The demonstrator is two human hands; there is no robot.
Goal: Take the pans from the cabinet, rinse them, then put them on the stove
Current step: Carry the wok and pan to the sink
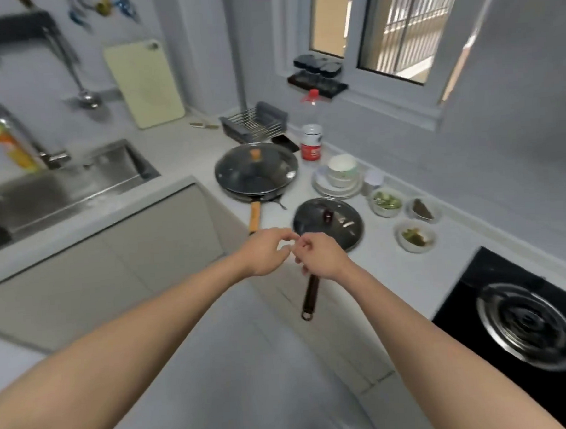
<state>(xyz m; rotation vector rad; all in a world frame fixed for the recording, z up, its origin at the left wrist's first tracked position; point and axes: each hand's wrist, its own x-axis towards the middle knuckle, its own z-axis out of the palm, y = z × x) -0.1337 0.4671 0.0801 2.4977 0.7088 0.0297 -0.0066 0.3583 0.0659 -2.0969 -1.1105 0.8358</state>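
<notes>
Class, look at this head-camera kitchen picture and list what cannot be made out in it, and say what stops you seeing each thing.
- Smaller pan: the right hand covers where its dark handle joins, head view.
- Both pans' insides: the glass lids hide them; larger pan.
- Grip: motion blur where the left hand meets the right; whether either holds anything is unclear.
- Stove: cut off by the right edge.
- Hanging utensils: blurred, cut by the top edge.
</notes>
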